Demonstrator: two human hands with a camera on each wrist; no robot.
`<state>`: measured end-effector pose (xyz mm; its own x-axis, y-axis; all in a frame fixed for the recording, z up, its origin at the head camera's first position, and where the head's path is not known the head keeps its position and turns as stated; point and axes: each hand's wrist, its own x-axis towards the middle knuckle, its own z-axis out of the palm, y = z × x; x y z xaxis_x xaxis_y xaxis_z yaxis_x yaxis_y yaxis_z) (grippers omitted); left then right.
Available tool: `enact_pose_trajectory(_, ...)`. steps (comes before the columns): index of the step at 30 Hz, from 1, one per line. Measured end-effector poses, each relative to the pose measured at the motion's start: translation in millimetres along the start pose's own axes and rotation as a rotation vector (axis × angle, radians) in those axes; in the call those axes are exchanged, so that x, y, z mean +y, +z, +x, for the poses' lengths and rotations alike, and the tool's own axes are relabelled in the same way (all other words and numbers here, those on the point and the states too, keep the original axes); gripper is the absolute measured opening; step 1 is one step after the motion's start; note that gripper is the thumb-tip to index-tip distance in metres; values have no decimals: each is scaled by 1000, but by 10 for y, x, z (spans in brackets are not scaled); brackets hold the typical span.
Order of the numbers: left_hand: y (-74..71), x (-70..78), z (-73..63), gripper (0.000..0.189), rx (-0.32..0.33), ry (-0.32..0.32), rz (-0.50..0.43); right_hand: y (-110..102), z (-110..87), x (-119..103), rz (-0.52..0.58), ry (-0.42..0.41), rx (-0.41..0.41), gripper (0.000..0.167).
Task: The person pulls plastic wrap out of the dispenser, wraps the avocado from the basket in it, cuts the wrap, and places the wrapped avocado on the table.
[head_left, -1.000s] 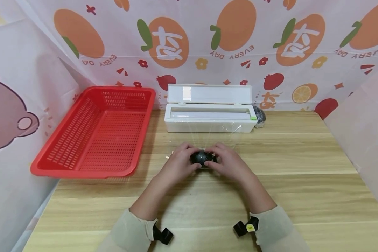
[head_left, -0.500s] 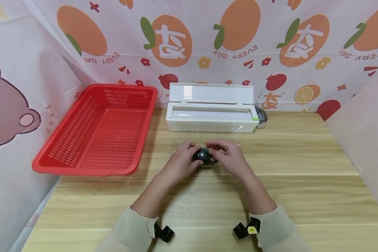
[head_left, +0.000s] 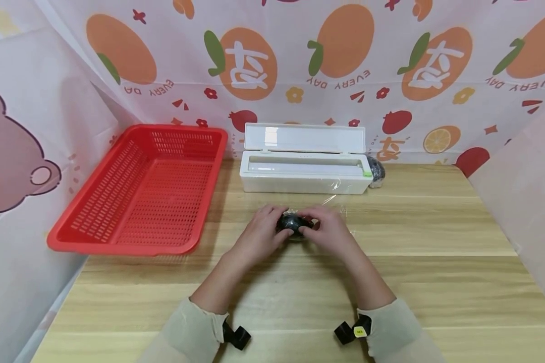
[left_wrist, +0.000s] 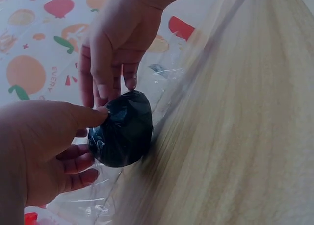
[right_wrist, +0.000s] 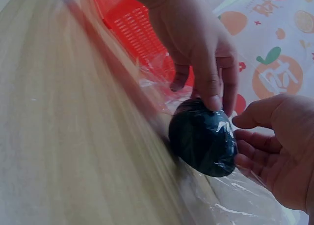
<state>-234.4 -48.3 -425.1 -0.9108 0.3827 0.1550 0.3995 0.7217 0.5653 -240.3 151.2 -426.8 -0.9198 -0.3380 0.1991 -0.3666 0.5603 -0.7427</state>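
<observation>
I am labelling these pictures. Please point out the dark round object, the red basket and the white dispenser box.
dark round object (left_wrist: 125,129): left wrist view, middle of its film-covered face.
red basket (head_left: 101,201): head view, left perforated wall.
white dispenser box (head_left: 300,184): head view, front wall.

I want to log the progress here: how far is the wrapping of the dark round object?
Done: cling film lies pulled out of the open white dispenser box, and the dark round object sits on the film. In hand: the left hand and right hand both hold the object, folding film over it. Left: loose film trails beside it, and the red basket holds nothing.
</observation>
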Motion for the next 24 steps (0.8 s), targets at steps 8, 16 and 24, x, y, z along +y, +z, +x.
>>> enact_pose_trajectory(8,-123,150,-16,39,108,-27,-141,82,13,30,-118,-30,22,28)
enact_pose_trajectory(16,27,122,3,38,113,124,86,76,37,35,-149,-92,22,26)
enact_pose_trajectory(24,60,37,80,43,76,86,92,-54,16,-1,-4,11,139,23)
